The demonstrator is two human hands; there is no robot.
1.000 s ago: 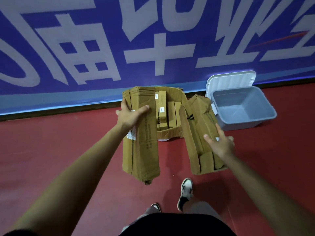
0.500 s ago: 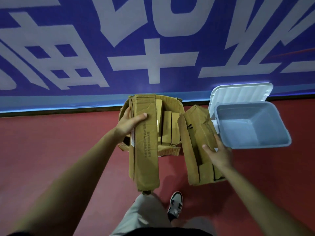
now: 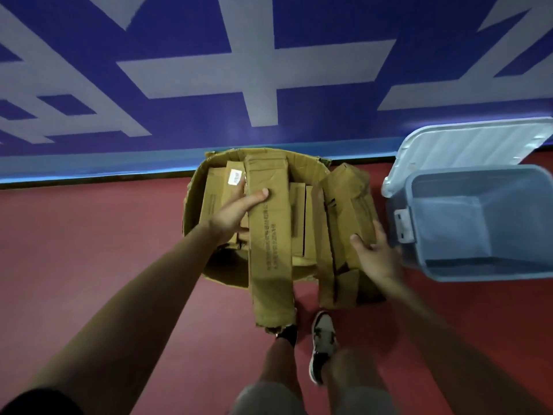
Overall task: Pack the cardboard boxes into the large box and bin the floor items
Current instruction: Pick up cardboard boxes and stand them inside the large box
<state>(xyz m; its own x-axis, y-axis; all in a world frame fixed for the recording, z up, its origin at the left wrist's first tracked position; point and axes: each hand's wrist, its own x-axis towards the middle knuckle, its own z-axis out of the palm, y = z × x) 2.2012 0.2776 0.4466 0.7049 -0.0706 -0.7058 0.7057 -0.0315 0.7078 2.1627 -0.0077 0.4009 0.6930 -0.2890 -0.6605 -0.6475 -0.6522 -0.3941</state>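
A large open cardboard box (image 3: 194, 187) stands on the red floor against the wall, with several flattened cardboard boxes (image 3: 299, 211) upright inside. My left hand (image 3: 233, 214) grips a long flattened cardboard box (image 3: 269, 250) that hangs over the large box's front, thumb on its face. My right hand (image 3: 377, 259) grips a second flattened cardboard box (image 3: 341, 223), which hangs just right of the large box.
A grey plastic bin (image 3: 478, 223) stands open to the right, its white lid (image 3: 466, 145) tipped back against the blue wall banner (image 3: 269, 70). My feet in sneakers (image 3: 323, 345) stand on the red floor (image 3: 89, 250) just in front of the boxes.
I have stepped closer to the large box. Both held cardboard boxes moved forward: the left one now hangs over the large box, the right one beside its right wall.
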